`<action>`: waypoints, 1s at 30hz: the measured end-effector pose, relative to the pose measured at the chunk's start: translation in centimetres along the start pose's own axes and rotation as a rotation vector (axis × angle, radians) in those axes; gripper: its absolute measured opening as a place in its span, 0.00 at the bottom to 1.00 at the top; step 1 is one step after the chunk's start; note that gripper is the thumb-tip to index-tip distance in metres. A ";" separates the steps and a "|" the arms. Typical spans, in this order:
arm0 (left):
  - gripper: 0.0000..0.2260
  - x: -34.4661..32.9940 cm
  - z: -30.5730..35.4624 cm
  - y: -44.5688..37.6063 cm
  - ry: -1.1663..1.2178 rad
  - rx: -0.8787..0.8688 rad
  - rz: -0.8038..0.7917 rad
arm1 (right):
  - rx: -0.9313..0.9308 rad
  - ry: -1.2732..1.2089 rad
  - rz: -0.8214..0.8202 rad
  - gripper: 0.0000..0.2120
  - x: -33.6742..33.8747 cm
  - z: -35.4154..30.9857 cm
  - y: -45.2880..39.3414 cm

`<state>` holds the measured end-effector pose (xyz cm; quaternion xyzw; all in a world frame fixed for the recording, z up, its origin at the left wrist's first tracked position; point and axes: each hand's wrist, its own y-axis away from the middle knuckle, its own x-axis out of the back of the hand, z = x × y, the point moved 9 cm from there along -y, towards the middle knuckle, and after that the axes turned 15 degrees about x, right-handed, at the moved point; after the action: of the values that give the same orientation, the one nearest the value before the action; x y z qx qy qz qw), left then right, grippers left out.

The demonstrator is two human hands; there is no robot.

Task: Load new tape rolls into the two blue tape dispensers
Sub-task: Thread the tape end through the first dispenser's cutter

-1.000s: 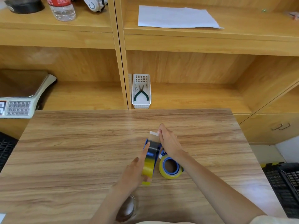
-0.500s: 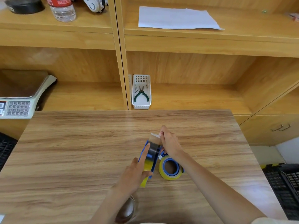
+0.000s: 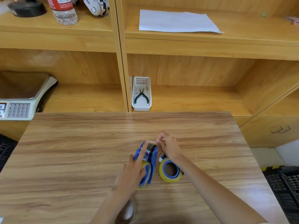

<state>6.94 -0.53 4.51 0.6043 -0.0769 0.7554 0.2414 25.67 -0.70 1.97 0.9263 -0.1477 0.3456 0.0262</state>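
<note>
A blue tape dispenser [image 3: 153, 160] stands on edge in the middle of the wooden table [image 3: 80, 156], with a yellowish tape roll [image 3: 144, 165] seated in it. My left hand [image 3: 131, 173] grips the dispenser from the left, index finger stretched along its top edge. My right hand [image 3: 169, 148] pinches the tape's free end at the dispenser's front, by the cutter. To the right lies a second blue dispenser with a yellowish roll [image 3: 169, 171], flat on the table, partly under my right wrist.
A white basket with green pliers [image 3: 141, 94] sits on the shelf behind the table. A scale [image 3: 21, 101] is at the left, a sheet of paper [image 3: 176, 21] and a bottle [image 3: 63, 10] on the upper shelf. Black crates [image 3: 284, 188] stand at the right.
The dispenser in my left hand has tilted more upright and turned. My right hand has drawn the tape end down toward the cutter at the front.
</note>
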 end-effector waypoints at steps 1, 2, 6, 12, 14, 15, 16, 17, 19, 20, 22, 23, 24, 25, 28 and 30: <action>0.41 0.2 0.0 -0.1 -0.011 0.003 0.023 | -0.002 -0.020 -0.004 0.11 0.0 -0.1 0.1; 0.41 0.3 0.0 -0.1 -0.015 0.009 0.031 | -0.012 -0.048 -0.020 0.12 -0.2 -0.1 0.2; 0.41 0.5 0.2 -0.4 -0.052 0.004 0.050 | -0.010 -0.137 -0.068 0.14 -0.5 -0.9 0.6; 0.47 0.7 0.3 -0.8 -0.091 -0.030 0.098 | 0.031 -0.197 -0.120 0.14 -1.0 -1.2 0.9; 0.48 0.8 0.1 -1.1 -0.086 -0.036 0.119 | 0.052 -0.193 -0.150 0.13 -1.3 -1.5 1.0; 0.47 0.6 -0.2 -1.3 -0.063 -0.028 0.102 | 0.081 -0.163 -0.175 0.12 -1.5 -1.9 1.0; 0.46 0.3 -0.6 -1.6 -0.019 -0.016 0.073 | 0.119 -0.101 -0.210 0.10 -1.5 -2.5 1.0; 0.45 -0.3 -1.0 -2.0 0.039 -0.001 0.034 | 0.156 -0.001 -0.259 0.09 -1.7 -3.0 1.0; 0.43 -1.4 -1.8 -2.7 0.069 0.024 0.004 | 0.190 0.257 -0.375 0.16 -2.3 -3.5 0.8; 0.43 -1.8 -1.9 -2.9 0.049 0.024 0.006 | 0.182 0.377 -0.420 0.21 -2.6 -3.4 0.6; 0.41 -2.7 -2.2 -3.4 0.064 0.043 -0.048 | 0.155 0.540 -0.466 0.30 -3.2 -3.2 0.2; 0.40 -3.5 -2.3 -3.6 0.070 0.037 -0.085 | 0.148 0.585 -0.477 0.34 -3.6 -3.1 0.0; 0.40 -3.9 -2.3 -3.7 0.078 0.014 -0.111 | 0.144 0.610 -0.483 0.36 -4.0 -3.1 0.0; 0.40 -4.5 -2.3 -3.7 0.087 0.003 -0.153 | 0.134 0.623 -0.493 0.37 -4.5 -3.0 0.0; 0.38 -6.5 -2.9 -4.0 0.134 0.001 -0.283 | 0.059 0.623 -0.564 0.36 -6.4 -2.1 0.2; 0.38 -7.5 -3.3 -4.3 0.078 -0.037 -0.290 | -0.002 0.572 -0.592 0.34 -7.6 -1.6 0.1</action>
<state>7.15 2.49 -4.23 0.5746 0.0067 0.7339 0.3621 19.17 1.39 -1.70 0.7953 0.1381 0.5666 0.1656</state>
